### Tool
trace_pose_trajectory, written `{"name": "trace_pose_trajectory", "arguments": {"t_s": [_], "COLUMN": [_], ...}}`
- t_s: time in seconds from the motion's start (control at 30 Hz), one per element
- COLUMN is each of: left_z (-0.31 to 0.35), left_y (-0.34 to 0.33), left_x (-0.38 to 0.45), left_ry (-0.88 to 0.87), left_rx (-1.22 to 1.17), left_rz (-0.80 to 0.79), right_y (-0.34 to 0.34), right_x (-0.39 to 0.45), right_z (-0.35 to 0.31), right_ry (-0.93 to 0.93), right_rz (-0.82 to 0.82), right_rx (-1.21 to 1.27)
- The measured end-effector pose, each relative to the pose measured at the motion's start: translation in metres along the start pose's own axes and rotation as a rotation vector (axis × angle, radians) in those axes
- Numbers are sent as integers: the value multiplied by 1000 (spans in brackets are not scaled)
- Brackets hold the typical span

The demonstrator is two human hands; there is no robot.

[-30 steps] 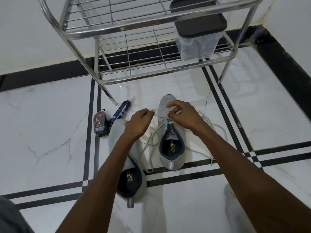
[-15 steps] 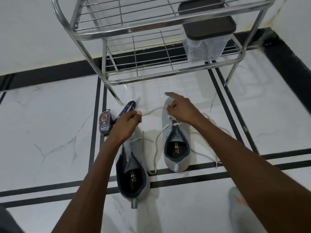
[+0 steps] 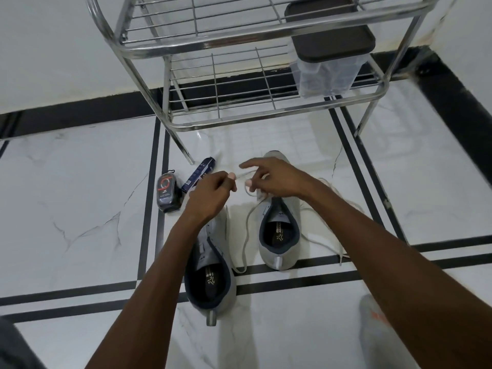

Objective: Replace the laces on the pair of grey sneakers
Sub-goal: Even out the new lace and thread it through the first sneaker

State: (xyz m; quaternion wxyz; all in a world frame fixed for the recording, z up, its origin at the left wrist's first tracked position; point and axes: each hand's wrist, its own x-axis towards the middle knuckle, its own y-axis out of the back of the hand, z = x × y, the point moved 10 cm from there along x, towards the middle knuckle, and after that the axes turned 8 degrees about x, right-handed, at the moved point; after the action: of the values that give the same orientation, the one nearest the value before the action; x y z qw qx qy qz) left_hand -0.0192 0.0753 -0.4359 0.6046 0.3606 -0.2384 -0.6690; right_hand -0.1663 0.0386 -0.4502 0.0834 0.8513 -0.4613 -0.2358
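Note:
Two grey sneakers stand on the white tiled floor, toes pointing away from me. The right sneaker (image 3: 279, 235) has a pale lace (image 3: 246, 230) trailing down its left side to the floor, and more lace (image 3: 327, 241) spread out on its right. My right hand (image 3: 274, 179) hovers over its front and pinches the lace, index finger stretched out. My left hand (image 3: 210, 193) pinches the same lace a short way to the left, above the toe of the left sneaker (image 3: 210, 275). A short stretch of lace runs between both hands.
A steel wire rack (image 3: 239, 75) stands just beyond the shoes, its legs on the floor, with a dark-lidded clear container (image 3: 330, 57) on its lower shelf. A dark shoe-polish sponge (image 3: 167, 193) and a blue packet (image 3: 198, 174) lie left of the shoes. The wall is behind.
My left hand has moved right, closer to my right hand, so the lace between them is shorter. The camera has shifted slightly, and both sneakers have stayed put.

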Motion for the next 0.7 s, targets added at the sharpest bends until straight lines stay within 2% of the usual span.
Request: {"name": "trace_pose_trajectory", "arguments": {"t_s": [0.07, 0.2, 0.27, 0.33, 0.43, 0.5, 0.7], "left_z": [-5, -22, -18, 0, 22, 26, 11], "left_y": [2, 12, -1, -15, -52, -72, -77], "left_x": [3, -2, -7, -11, -12, -11, 2], "left_ry": [55, 198, 191, 72, -68, -64, -1], "left_rx": [-2, 77, 186, 211, 100, 84, -48], "left_rz": [81, 304, 316, 348, 242, 167, 146], "right_y": [0, 43, 48, 43, 30, 25, 21], "right_x": [-1, -16, -21, -25, -31, -34, -34], "right_z": [7, 33, 46, 50, 56, 58, 64], "right_ry": [-48, -157, -212, -273, -360, -381, -391], "right_rz": [62, 356, 358, 298, 203, 188, 256], "right_rx": [14, -65, -97, -167, -208, -191, -183]}}
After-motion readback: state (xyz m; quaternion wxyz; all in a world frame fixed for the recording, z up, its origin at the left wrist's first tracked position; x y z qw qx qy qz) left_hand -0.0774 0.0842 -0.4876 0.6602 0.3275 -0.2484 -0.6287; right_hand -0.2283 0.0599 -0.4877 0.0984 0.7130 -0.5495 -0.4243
